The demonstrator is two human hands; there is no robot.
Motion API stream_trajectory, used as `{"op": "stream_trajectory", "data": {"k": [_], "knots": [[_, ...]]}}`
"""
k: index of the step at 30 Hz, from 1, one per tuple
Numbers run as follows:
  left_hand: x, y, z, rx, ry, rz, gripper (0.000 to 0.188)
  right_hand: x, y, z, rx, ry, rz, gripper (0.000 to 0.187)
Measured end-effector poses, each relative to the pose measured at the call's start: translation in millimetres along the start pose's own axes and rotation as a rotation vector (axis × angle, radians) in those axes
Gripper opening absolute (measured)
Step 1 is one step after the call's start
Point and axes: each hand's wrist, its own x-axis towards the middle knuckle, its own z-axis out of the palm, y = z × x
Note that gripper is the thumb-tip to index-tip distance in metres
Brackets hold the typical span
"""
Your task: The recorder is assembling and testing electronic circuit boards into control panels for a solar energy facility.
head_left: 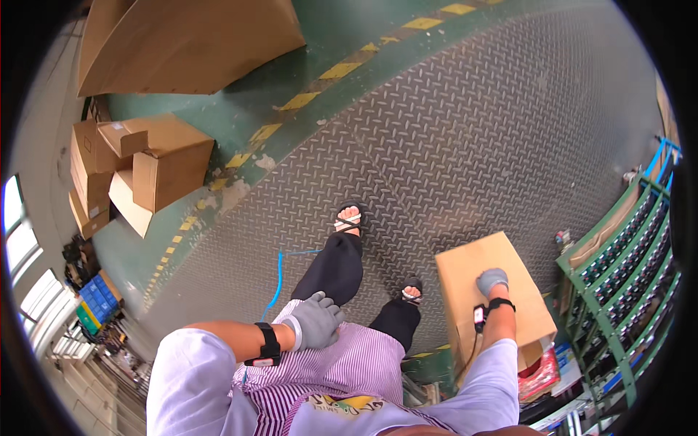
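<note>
My left hand [316,321], in a grey glove, lies on the striped apron [349,356] over my thigh, its fingers stretched out and holding nothing. At my right side is a brown cardboard box [469,261] with a loose flap at its near end. My right hand [492,280], also gloved in grey, is curled closed against the broad face of this box; the fingertips are hidden. A black strap with a small device sits on each wrist, and a cable runs from the right one along the box.
Patterned metal plate [465,160] covers the floor underfoot, bordered by a yellow-striped line [298,100]. Opened cardboard boxes [174,171] stand at left, with a large carton [196,43] beyond them. A green roller rack [618,291] rises at right. A thin blue cord [279,280] hangs beside my left leg.
</note>
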Motion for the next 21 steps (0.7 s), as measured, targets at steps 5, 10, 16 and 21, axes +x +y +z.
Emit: {"op": "stream_trajectory", "data": {"k": [5, 10, 16, 21], "knots": [[-19.6, -22.5, 2.4, -0.13, 0.104, -0.082, 0.031, 1.5, -46.3, -204.9, -0.013, 0.124, -0.034, 0.038], [-31.7, -34.7, 15.1, -0.266, 0.273, -0.144, 0.028, 7.2, -92.5, -395.6, -0.132, 0.236, -0.123, 0.046], [-28.9, -34.9, 27.6, -0.423, 0.345, -0.195, 0.026, 33.7, -173.5, -579.5, -0.283, 0.297, -0.109, 0.045], [-36.6, -42.1, 34.0, -0.495, 0.492, -0.261, 0.027, 24.4, -243.7, -664.0, -0.262, 0.513, -0.123, 0.044]]}}
